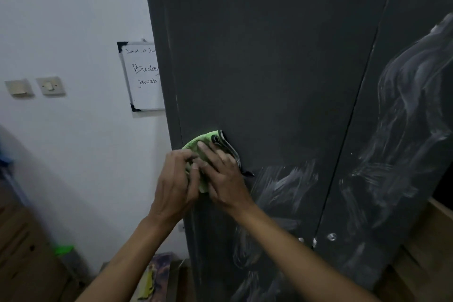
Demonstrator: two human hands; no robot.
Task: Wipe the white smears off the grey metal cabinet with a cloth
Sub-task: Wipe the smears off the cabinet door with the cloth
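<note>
Cabinet [269,56] edge (left): cloth [196,144].

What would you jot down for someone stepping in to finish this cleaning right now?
Left hand: fingers curled on the green cloth, gripping its left side.
Right hand: fingers fairly straight, pressing the cloth against the left door of the grey cabinet.
Done: the upper part of the left door looks clean.
Left: white smears just right of the hands and lower on that door, plus big smears across the right door.
</note>
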